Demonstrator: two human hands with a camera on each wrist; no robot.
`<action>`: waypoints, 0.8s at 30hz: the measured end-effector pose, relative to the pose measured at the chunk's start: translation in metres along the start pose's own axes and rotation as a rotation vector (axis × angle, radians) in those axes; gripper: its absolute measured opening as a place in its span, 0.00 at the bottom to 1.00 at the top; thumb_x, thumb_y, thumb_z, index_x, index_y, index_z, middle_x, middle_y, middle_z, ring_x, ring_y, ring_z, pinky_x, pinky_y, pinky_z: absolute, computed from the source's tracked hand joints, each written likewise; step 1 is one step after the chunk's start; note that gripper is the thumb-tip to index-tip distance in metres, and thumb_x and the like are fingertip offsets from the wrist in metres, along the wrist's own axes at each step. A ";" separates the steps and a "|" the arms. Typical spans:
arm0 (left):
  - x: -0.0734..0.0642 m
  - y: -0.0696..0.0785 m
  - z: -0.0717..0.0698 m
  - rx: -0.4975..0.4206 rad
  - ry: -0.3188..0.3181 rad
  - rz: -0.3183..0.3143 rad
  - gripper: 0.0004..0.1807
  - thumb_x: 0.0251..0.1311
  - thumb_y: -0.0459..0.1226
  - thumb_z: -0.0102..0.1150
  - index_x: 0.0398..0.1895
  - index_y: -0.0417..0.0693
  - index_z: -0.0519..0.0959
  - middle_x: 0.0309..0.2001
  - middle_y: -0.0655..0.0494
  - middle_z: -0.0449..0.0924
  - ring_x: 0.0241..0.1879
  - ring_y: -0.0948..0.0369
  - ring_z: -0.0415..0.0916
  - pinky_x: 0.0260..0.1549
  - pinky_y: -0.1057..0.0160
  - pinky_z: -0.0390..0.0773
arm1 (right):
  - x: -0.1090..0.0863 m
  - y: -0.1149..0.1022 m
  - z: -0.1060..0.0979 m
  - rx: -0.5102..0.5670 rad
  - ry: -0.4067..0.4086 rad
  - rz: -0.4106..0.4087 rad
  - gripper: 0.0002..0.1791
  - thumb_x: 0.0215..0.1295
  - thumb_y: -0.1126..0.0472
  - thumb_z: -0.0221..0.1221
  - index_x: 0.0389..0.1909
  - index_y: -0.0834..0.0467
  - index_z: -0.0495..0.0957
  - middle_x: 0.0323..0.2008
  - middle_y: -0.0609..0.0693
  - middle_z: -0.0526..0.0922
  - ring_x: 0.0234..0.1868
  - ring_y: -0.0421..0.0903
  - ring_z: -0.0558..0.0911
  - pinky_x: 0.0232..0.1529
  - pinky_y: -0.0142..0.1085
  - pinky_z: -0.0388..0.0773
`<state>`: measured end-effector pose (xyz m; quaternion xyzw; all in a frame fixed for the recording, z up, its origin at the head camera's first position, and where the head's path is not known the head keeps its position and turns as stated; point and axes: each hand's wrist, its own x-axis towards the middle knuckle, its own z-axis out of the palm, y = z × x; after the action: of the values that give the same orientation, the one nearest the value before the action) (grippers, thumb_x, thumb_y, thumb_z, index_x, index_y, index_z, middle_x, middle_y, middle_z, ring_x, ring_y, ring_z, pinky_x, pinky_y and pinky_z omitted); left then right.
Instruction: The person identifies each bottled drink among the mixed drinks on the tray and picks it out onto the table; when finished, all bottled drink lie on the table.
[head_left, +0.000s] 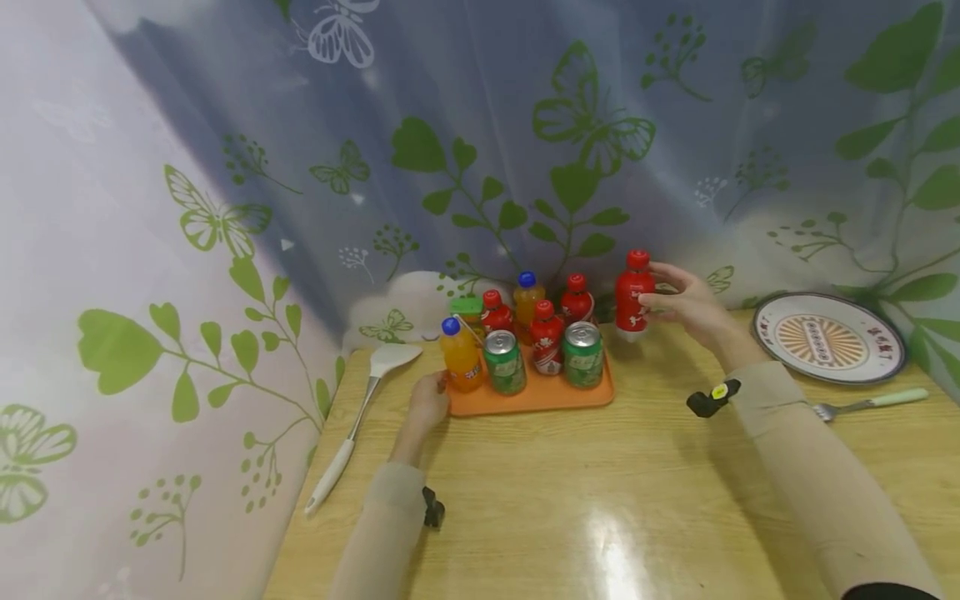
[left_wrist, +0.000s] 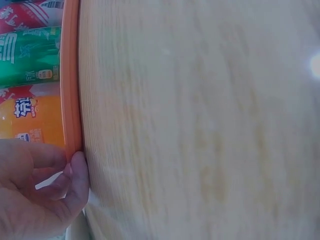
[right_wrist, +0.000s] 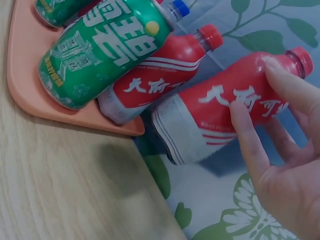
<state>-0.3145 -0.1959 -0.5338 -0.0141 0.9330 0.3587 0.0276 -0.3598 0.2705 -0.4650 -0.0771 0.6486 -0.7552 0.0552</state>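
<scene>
My right hand (head_left: 686,304) grips a red plastic drink bottle (head_left: 632,292) with a red cap, just beyond the right end of the orange tray (head_left: 525,403). In the right wrist view, the thumb and fingers lie round the upper half of this bottle (right_wrist: 225,107), its pale base beside the tray corner. My left hand (head_left: 429,404) pinches the tray's front left corner; the left wrist view shows its fingers at the tray rim (left_wrist: 71,100). On the tray stand green cans (head_left: 506,365), orange drink bottles (head_left: 459,358) with blue caps and several red bottles (head_left: 547,340).
A white-headed spatula (head_left: 360,417) lies left of the tray on the wooden table (head_left: 540,483). To the right are a round patterned plate (head_left: 828,337) and a fork (head_left: 873,404) with a pale green handle. A printed curtain (head_left: 480,125) hangs behind the table.
</scene>
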 end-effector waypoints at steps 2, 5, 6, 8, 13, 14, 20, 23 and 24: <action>0.000 0.000 0.000 0.006 -0.005 0.000 0.34 0.56 0.20 0.49 0.70 0.32 0.74 0.64 0.31 0.81 0.67 0.38 0.77 0.71 0.43 0.77 | 0.001 0.003 0.000 0.006 0.018 0.002 0.43 0.70 0.71 0.64 0.82 0.60 0.57 0.55 0.40 0.76 0.44 0.38 0.85 0.44 0.35 0.92; 0.001 0.001 0.000 0.015 -0.008 0.006 0.34 0.55 0.19 0.50 0.70 0.32 0.75 0.63 0.31 0.81 0.66 0.38 0.77 0.70 0.43 0.78 | 0.002 0.008 -0.001 -0.004 0.048 -0.003 0.45 0.70 0.72 0.64 0.83 0.61 0.54 0.55 0.39 0.75 0.43 0.35 0.85 0.43 0.33 0.91; 0.001 0.001 0.000 0.019 -0.007 0.010 0.33 0.55 0.19 0.50 0.69 0.31 0.75 0.63 0.31 0.81 0.66 0.38 0.78 0.69 0.43 0.78 | 0.002 0.009 -0.001 -0.004 0.058 -0.009 0.45 0.69 0.72 0.65 0.83 0.62 0.54 0.55 0.39 0.74 0.43 0.35 0.85 0.42 0.33 0.91; 0.001 0.000 -0.001 0.015 -0.009 0.009 0.33 0.56 0.19 0.51 0.69 0.31 0.75 0.63 0.31 0.81 0.66 0.38 0.78 0.70 0.43 0.78 | 0.003 0.013 -0.001 -0.005 0.083 -0.024 0.46 0.68 0.74 0.65 0.83 0.64 0.54 0.56 0.39 0.73 0.42 0.34 0.85 0.41 0.32 0.91; 0.000 0.000 -0.002 0.013 -0.012 0.007 0.33 0.57 0.20 0.51 0.70 0.32 0.75 0.63 0.32 0.81 0.66 0.39 0.78 0.70 0.44 0.78 | 0.007 0.021 0.000 -0.018 0.137 -0.061 0.46 0.66 0.75 0.66 0.82 0.66 0.54 0.54 0.42 0.72 0.40 0.33 0.85 0.40 0.30 0.91; 0.000 0.000 -0.002 0.016 -0.010 0.010 0.33 0.56 0.20 0.51 0.69 0.32 0.75 0.63 0.32 0.81 0.66 0.39 0.78 0.69 0.44 0.79 | 0.008 0.022 0.001 -0.022 0.145 -0.062 0.46 0.66 0.75 0.66 0.82 0.66 0.54 0.54 0.42 0.71 0.40 0.33 0.85 0.40 0.30 0.91; -0.001 -0.001 -0.004 0.030 0.000 0.033 0.34 0.54 0.20 0.52 0.69 0.33 0.76 0.61 0.32 0.83 0.64 0.39 0.80 0.67 0.43 0.80 | 0.014 0.033 -0.003 -0.093 0.187 -0.063 0.46 0.67 0.76 0.64 0.82 0.67 0.53 0.52 0.40 0.72 0.38 0.31 0.85 0.39 0.29 0.90; 0.000 -0.002 -0.005 0.036 0.001 0.037 0.34 0.53 0.20 0.52 0.68 0.32 0.76 0.61 0.32 0.83 0.64 0.38 0.79 0.67 0.43 0.81 | 0.015 0.037 -0.004 -0.113 0.194 -0.068 0.46 0.67 0.77 0.64 0.82 0.69 0.52 0.52 0.39 0.72 0.37 0.31 0.85 0.38 0.30 0.90; 0.000 -0.002 -0.005 0.041 0.003 0.037 0.34 0.53 0.20 0.52 0.68 0.32 0.76 0.60 0.32 0.83 0.64 0.39 0.80 0.67 0.43 0.81 | 0.015 0.038 -0.003 -0.107 0.193 -0.070 0.46 0.66 0.77 0.64 0.82 0.70 0.51 0.51 0.39 0.72 0.37 0.31 0.85 0.38 0.30 0.90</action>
<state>-0.3145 -0.2006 -0.5315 0.0033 0.9402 0.3401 0.0197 -0.3754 0.2651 -0.5025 -0.0294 0.6873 -0.7248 -0.0382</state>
